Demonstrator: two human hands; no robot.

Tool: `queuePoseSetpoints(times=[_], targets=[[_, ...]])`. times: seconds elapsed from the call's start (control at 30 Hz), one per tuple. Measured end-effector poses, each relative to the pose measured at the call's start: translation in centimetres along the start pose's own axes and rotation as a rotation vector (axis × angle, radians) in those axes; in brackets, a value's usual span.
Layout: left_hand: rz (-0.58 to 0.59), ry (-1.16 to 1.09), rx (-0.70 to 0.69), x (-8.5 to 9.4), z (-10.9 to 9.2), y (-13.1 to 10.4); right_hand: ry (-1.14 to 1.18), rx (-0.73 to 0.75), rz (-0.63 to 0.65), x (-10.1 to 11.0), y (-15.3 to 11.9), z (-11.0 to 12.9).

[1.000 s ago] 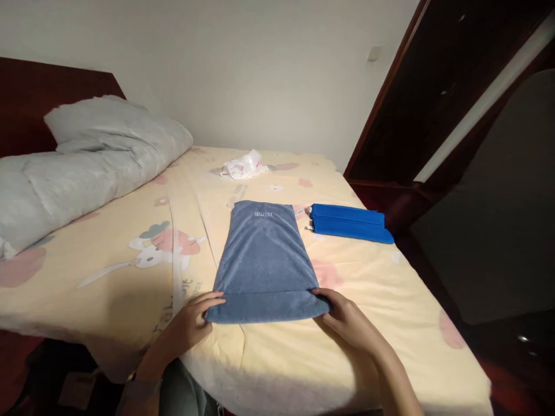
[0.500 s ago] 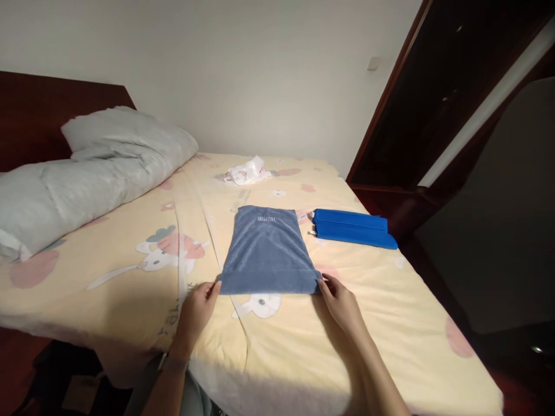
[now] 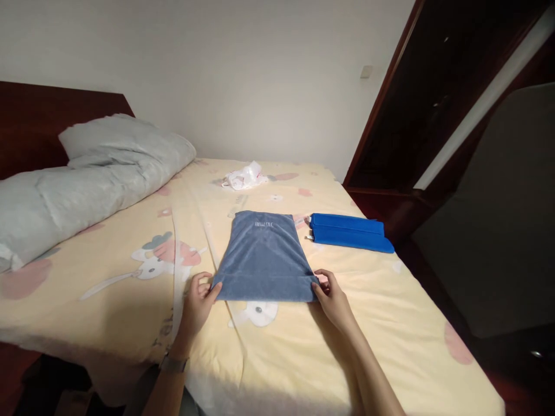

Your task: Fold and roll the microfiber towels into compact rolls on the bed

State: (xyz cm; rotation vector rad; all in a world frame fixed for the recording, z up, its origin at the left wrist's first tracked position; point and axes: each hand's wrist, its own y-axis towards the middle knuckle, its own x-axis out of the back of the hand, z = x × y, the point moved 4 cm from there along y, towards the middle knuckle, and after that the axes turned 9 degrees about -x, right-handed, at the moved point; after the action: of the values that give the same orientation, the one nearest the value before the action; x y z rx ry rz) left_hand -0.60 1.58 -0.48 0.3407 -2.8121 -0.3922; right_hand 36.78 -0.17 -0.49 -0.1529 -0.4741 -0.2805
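A blue-grey towel (image 3: 263,254) lies flat on the bed, narrower at its far end, where small white lettering shows. Its near edge is turned over into a straight band. At the band's left corner is my left hand (image 3: 202,297), thumb on top of the cloth and fingers curled at its side. My right hand (image 3: 333,300) has the right corner in the same way, thumb on the cloth and forefinger arched beside it. The fingertips under the cloth are hidden. Right of the towel lies a folded bright blue fabric item (image 3: 351,232) with white tags.
A crumpled white plastic bag (image 3: 246,176) lies beyond the towel. A grey quilt (image 3: 117,170) is heaped along the left, by the dark headboard (image 3: 60,115). The yellow patterned sheet (image 3: 416,346) covers the bed, whose right edge runs diagonally beside dark furniture (image 3: 390,127).
My fingers have spread and lifted somewhat, while both thumbs have moved inward onto the towel's near corners. The whole view has shifted slightly; the towel keeps its shape.
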Motion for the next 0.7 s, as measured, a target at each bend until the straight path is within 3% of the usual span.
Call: queuePoseSetpoints(times=[0.07,0.27,0.33,0.43,0.5,0.7], targets=[[0.064,0.109,-0.045,0.6,-0.6,-0.5,0.017,-0.008,0.063,0.4,-0.7,0.0],[0.486,0.562,-0.102,2.3,-1.3,-3.5,-0.201,-0.118,0.271,2.3,-4.0,-0.9],[0.516,0.588,-0.185,3.2,-1.5,-3.9,-0.205,-0.031,0.336,3.0,-4.9,-0.7],[0.572,0.558,-0.421,4.3,-2.0,-3.9,-0.175,0.149,0.395,3.9,-5.6,-0.3],[0.617,0.54,-0.498,4.6,-1.9,-3.8,-0.152,0.19,0.431,4.0,-5.5,-0.5],[0.563,0.465,-0.388,4.5,-0.9,-2.7,-0.006,0.05,0.413,3.4,-4.4,-1.0]])
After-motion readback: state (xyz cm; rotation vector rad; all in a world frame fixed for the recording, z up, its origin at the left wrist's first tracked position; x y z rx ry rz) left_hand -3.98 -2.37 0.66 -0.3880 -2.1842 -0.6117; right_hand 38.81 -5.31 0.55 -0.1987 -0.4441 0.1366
